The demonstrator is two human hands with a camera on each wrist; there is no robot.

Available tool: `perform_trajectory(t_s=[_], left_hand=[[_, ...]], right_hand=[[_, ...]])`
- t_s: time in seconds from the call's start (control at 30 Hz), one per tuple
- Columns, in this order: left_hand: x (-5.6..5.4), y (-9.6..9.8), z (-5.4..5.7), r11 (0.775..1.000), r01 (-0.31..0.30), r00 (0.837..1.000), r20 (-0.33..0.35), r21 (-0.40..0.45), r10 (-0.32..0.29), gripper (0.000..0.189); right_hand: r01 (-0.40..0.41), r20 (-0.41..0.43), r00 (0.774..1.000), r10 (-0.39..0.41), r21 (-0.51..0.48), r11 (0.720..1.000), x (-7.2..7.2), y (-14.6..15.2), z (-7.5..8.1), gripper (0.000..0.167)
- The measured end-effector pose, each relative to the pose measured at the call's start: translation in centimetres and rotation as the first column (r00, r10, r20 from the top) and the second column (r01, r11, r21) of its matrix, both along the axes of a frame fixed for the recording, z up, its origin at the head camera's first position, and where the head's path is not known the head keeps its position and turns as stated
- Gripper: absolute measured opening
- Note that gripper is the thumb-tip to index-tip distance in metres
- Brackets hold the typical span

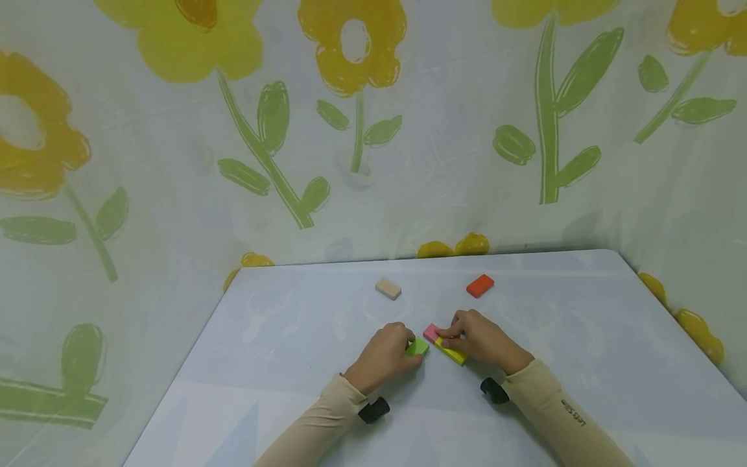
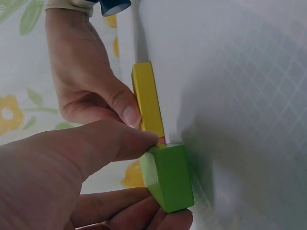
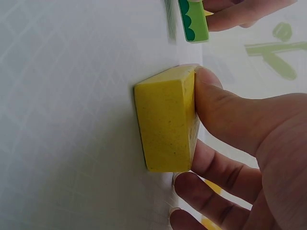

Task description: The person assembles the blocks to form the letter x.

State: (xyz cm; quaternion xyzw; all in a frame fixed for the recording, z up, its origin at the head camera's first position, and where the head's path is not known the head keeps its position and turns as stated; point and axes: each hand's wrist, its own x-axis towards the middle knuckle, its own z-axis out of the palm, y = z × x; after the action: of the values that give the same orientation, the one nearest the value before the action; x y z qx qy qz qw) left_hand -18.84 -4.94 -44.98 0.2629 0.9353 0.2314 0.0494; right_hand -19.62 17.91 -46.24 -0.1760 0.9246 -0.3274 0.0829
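Note:
Between its thumb and fingers, my left hand (image 1: 380,355) pinches a green block (image 1: 417,347). In the left wrist view the green block (image 2: 173,177) is seen end-on, close to the white surface. A yellow block (image 1: 455,355) lies end to end with a pink block (image 1: 430,332), just right of the green one. My right hand (image 1: 483,338) holds the yellow block, with its fingertips near the join with the pink piece. The right wrist view shows the thumb against one side of the yellow block (image 3: 165,125) and curled fingers at another side. There the pink block is hidden.
Farther back on the white table (image 1: 280,337) lie a beige block (image 1: 388,288) and an orange-red block (image 1: 480,285). A flower-printed curtain (image 1: 432,162) hangs behind the table's far edge. Small black devices sit at both wrists.

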Motion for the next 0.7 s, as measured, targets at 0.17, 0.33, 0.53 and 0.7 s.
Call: perform_trajectory(t_s=[0.17,0.33,0.53,0.7], left_hand=[[-0.08,0.13,-0.06,1.0,-0.006,1.0,0.011,-0.002,0.006,0.024],[-0.18,0.22,-0.17,1.0,-0.008,1.0,0.012,0.002,0.008,0.023],[-0.38,0.34,-0.36,1.0,-0.004,1.0,0.007,0.006,0.004,0.02],[-0.49,0.52,-0.5,1.0,0.004,1.0,0.011,-0.004,-0.003,0.019]], right_hand=[[-0.014,-0.02,1.0,0.014,-0.012,1.0,0.03,0.05,-0.14,0.03],[-0.006,-0.017,1.0,0.005,-0.01,1.0,0.03,0.02,-0.07,0.03],[0.011,0.001,1.0,-0.011,0.005,1.0,0.0,-0.05,0.01,0.031],[0.005,0.0,1.0,-0.005,0.002,1.0,0.01,-0.02,-0.03,0.031]])
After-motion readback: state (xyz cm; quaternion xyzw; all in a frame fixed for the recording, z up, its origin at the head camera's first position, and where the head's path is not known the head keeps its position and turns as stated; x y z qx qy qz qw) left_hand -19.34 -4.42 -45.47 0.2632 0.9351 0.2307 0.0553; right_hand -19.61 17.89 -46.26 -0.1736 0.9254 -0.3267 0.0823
